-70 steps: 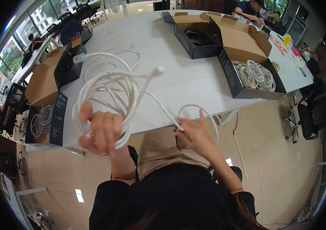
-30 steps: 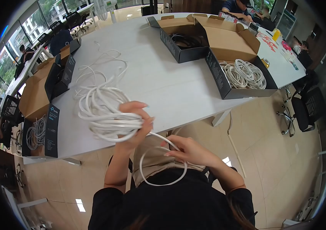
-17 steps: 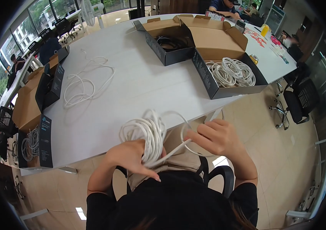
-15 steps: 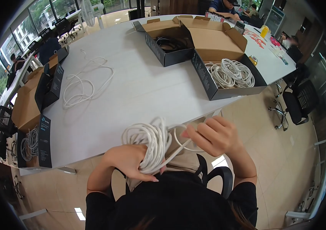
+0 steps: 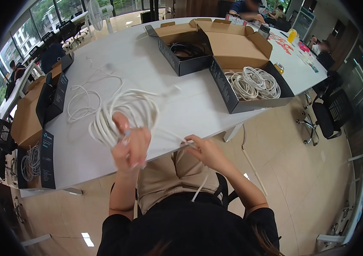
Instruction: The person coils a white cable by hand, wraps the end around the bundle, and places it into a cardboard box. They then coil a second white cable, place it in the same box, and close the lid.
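My left hand (image 5: 131, 144) is raised over the table's near edge and grips a coil of white cable (image 5: 121, 112) that stands up above the fist. A strand runs from the coil to my right hand (image 5: 204, 150), which pinches the cable's loose tail (image 5: 198, 190); the tail hangs down over my lap. A second, loose white cable (image 5: 83, 100) lies spread on the white table (image 5: 156, 77) just behind the coil.
An open box with white cable coils (image 5: 252, 83) stands at the right, another open box with dark cables (image 5: 185, 51) behind it. More boxes (image 5: 40, 115) sit along the left edge. An office chair (image 5: 333, 113) stands at the right. People sit at the far end.
My left hand has lifted the coil from lap height up over the table edge. My right hand has dropped lower and now holds the tail stretched away from the coil.
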`<control>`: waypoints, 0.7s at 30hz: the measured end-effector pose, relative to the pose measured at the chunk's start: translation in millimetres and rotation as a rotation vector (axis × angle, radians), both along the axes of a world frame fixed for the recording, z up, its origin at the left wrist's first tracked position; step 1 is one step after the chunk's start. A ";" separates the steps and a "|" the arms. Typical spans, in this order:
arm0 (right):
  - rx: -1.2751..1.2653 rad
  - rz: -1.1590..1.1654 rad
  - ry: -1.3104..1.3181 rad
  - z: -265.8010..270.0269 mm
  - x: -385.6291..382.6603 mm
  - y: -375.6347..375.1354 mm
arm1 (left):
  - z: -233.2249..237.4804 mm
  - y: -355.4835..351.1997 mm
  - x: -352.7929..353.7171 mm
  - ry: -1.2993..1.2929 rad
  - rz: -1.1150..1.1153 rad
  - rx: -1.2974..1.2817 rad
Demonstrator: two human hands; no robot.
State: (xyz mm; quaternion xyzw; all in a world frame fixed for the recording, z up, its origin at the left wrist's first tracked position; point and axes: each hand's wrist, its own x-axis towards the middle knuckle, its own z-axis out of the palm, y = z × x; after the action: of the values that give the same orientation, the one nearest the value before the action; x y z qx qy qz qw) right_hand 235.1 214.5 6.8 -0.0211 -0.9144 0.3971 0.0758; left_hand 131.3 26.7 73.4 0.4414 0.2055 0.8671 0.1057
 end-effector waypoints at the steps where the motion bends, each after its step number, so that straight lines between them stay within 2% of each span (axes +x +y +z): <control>1: -0.070 0.057 -0.050 3.5 5.3 -3.0 | -6.7 8.6 2.5 -0.042 0.292 -0.070; 2: -0.274 0.108 -0.278 12.3 11.3 -2.5 | -10.9 15.6 3.5 0.070 0.413 -0.227; 4: -0.360 0.171 -0.267 24.1 28.4 -8.1 | -15.1 27.1 2.7 0.299 0.651 -0.540; 5: -0.400 0.203 -0.263 28.7 35.5 -9.1 | -13.5 29.4 1.6 0.452 0.691 -0.688; 7: -0.409 0.281 -0.259 35.3 46.6 -2.6 | -10.4 32.1 2.0 0.763 0.759 -0.982; 8: -0.411 0.321 -0.256 39.8 52.3 2.0 | -11.4 32.7 5.0 0.732 0.697 -1.179; 11: -0.117 0.131 -0.319 75.3 62.2 20.1 | -31.7 13.8 -6.2 1.161 0.743 -1.412; 12: -0.056 0.144 -0.171 78.7 68.1 26.7 | -20.1 12.1 -5.1 1.023 0.506 -1.631; 14: 0.066 0.169 0.124 84.2 77.6 36.2 | -3.2 -3.2 -1.7 0.802 0.185 -1.461; 15: 0.234 0.196 0.214 91.6 78.6 34.9 | -1.0 -7.9 0.8 0.693 0.032 -1.365; 16: 0.402 0.222 0.303 101.5 79.2 31.8 | -9.4 -9.0 8.1 0.821 0.265 -1.139; 17: 0.570 0.248 0.390 108.9 79.3 28.8 | -2.2 -10.7 11.7 0.919 0.144 -1.349; 19: 0.711 0.217 0.584 115.9 78.1 25.5 | 19.0 -16.5 21.8 1.095 -0.125 -1.760; 21: 0.807 0.193 0.726 122.4 75.1 22.9 | 18.4 -15.8 25.4 0.967 -0.430 -1.412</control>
State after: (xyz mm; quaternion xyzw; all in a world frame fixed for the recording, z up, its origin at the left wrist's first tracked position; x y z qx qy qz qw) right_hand 310.2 237.4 129.2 0.2318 -0.9069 0.0018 0.3517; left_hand 156.7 10.9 91.8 0.6207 0.6280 0.2174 0.4160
